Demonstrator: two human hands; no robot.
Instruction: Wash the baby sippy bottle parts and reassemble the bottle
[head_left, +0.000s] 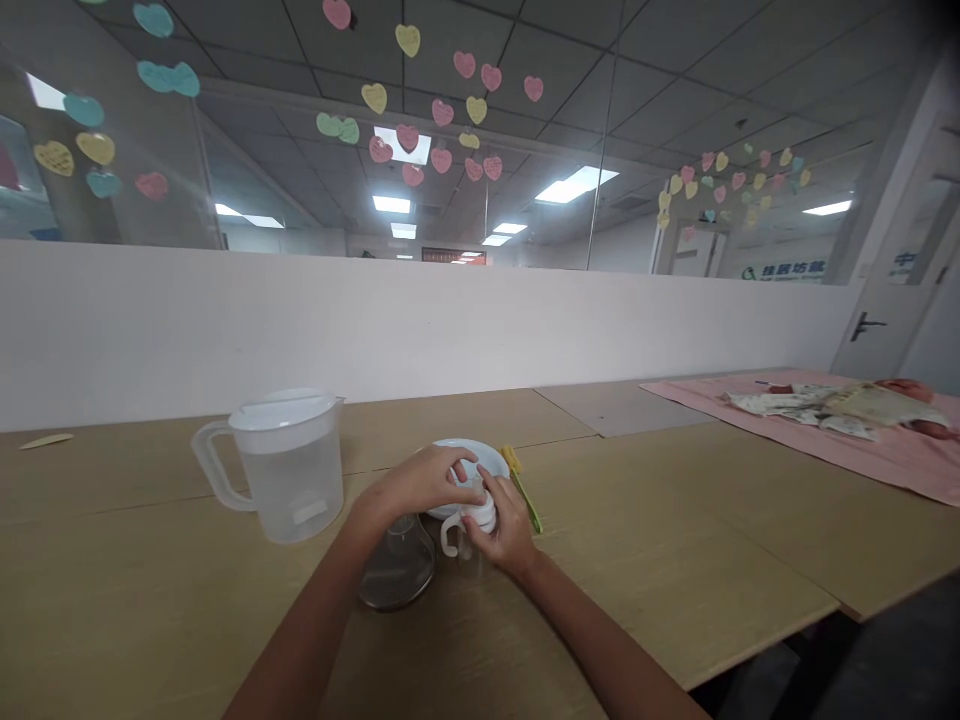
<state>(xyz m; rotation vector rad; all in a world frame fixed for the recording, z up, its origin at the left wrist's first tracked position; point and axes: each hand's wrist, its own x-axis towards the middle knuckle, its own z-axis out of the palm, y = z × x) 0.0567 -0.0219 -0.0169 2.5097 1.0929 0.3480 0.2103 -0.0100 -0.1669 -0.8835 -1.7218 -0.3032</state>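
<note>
My right hand (504,522) is closed around a white plastic top (486,512) with a curved handle (448,538). From above, my left hand (431,480) curves over the same white top, its thumb and fingers closed at the upper end. Some clear material shows beneath the top, but its shape is hard to make out. A clear glass bottle (397,575) with a wide base stands beside my left wrist, its upper part hidden by my arm. Behind my hands sits a white bowl (491,458), partly covered by them. Just right of it lies a yellow and green brush (525,490).
On the left stands a translucent lidded pitcher (292,480). A flat yellowish piece (46,440) lies farther left. At the far right, a pink cloth (787,440) bears crumpled items (840,405). A white low wall (420,325) with glass above borders the wooden table (660,540).
</note>
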